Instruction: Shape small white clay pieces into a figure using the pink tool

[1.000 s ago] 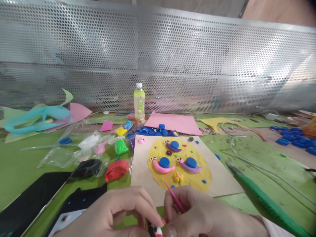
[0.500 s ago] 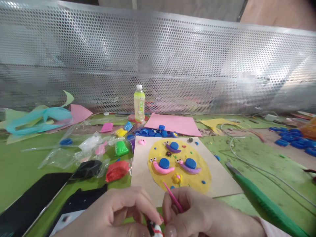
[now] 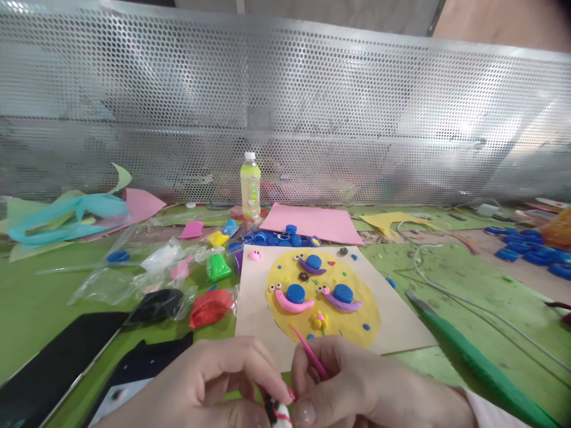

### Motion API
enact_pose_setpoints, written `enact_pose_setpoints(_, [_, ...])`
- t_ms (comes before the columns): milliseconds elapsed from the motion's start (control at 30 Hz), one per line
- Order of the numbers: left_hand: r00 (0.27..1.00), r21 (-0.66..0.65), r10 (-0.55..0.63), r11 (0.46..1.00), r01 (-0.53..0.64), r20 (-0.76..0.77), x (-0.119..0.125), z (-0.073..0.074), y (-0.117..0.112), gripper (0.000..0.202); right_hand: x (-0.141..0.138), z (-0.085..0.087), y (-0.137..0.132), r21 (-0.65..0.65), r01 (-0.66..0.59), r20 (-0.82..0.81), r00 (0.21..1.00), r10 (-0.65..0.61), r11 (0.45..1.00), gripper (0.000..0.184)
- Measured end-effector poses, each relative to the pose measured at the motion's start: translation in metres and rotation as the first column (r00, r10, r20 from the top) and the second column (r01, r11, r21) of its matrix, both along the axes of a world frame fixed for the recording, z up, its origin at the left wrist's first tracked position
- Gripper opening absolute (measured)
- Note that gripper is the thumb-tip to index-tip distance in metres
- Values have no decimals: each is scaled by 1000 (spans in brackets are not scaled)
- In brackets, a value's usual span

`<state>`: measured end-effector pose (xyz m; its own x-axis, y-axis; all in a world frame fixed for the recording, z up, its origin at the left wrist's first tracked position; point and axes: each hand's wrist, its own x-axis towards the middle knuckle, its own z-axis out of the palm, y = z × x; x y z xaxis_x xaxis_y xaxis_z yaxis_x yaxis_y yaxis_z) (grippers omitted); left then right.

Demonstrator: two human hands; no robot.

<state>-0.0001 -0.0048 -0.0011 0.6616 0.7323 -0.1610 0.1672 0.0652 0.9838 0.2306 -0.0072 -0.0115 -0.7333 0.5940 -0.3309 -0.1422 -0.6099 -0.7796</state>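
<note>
My left hand (image 3: 209, 380) and my right hand (image 3: 361, 386) meet at the bottom edge, pinching a small black, white and red clay piece (image 3: 277, 412) between the fingertips. A thin pink stick (image 3: 310, 352) rises from my right hand's fingers and points up-left. Just beyond lies a beige card (image 3: 401, 321) bearing a yellow clay disc (image 3: 285, 315) decorated with three snails, one of them a pink snail (image 3: 292, 300) with a blue cap shell, and a small yellow flower (image 3: 319, 320).
Bags of clay lie to the left: red (image 3: 211, 307), black (image 3: 156, 304), green (image 3: 218, 267). A drink bottle (image 3: 250, 185) stands at the back before a perforated metal screen (image 3: 312, 119). Blue caps (image 3: 530, 252), pink paper (image 3: 314, 223), a green tool (image 3: 477, 362) and a dark phone (image 3: 53, 362) surround me.
Both hands stay together on the small clay piece with only slight finger shifts. The view has nudged a little; nothing on the table has moved.
</note>
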Motion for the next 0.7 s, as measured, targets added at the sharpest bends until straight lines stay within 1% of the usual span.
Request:
enact_pose_setpoints(100, [1000, -11, -2, 1000, 2, -4, -2, -4, 1, 9, 1, -2, 1, -5, -15, -25, 1000, 15, 1000, 37])
enact_pose_setpoints(200, [1000, -23, -7, 1000, 7, -21, -3, -5, 0, 11, 0, -1, 1, 3, -3, -3, 1000, 3, 1000, 38])
enact_pose_setpoints(300, [999, -35, 8, 999, -9, -35, -2, -4, -1, 11, -1, -1, 0, 10, 2, 22, 1000, -2, 1000, 37])
enact_pose_setpoints(400, [1000, -30, -8, 1000, 8, -13, -1, -3, 0, 10, -1, -1, 1, 6, -21, 1, 1000, 21, 1000, 37])
enact_pose_setpoints(467, [1000, -35, -19, 999, 19, -3, 0, -2, 0, 10, 1, -3, 2, -8, -10, -14, 1000, 10, 1000, 39])
enact_pose_setpoints(567, [1000, -38, -2, 999, 1, -20, 0, 0, -1, 10, 2, -6, 3, -6, -23, -25, 999, 23, 1000, 40])
enact_pose_setpoints(700, [999, -28, 15, 999, -16, -33, 2, 3, -2, 11, 2, -9, 2, 16, -57, -37, 998, 58, 998, 33])
